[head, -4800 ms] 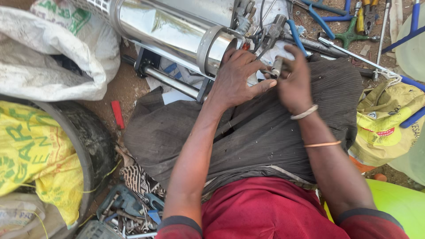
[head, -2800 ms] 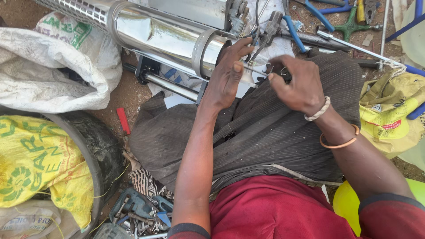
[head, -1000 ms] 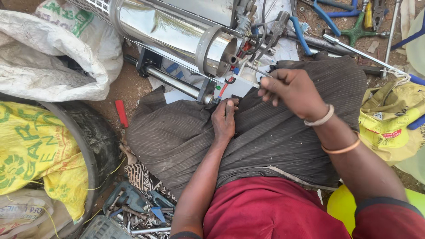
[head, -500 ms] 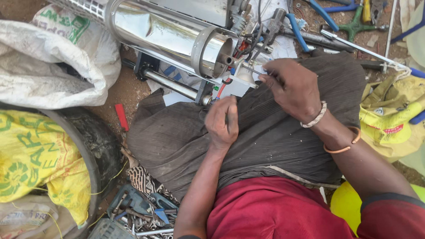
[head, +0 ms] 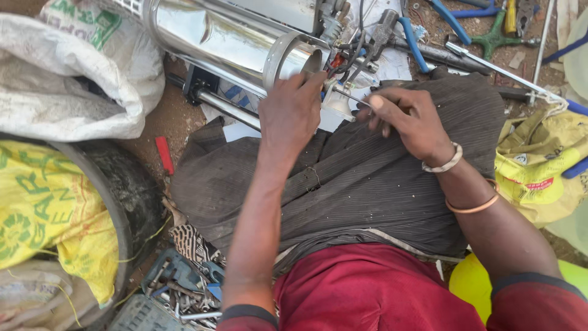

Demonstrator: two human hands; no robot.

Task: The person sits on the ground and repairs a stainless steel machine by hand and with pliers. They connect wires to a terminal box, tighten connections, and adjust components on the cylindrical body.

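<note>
While the left hand [head: 291, 113] pressed flat on the steel cylinder's [head: 226, 40] rim above the lap, the right hand [head: 407, 119] pinched a thin rod [head: 350, 98] toward the wiring [head: 346, 55]; steadying the cylinder firmly seemed wise.

White woven sack [head: 73, 79] at upper left, a yellow printed sack [head: 49, 214] inside a dark round tub [head: 125, 202] below it, a small red piece [head: 164, 154] on bare dirt, blue-handled pliers [head: 453, 18] and green tool [head: 496, 38] at top right
</note>
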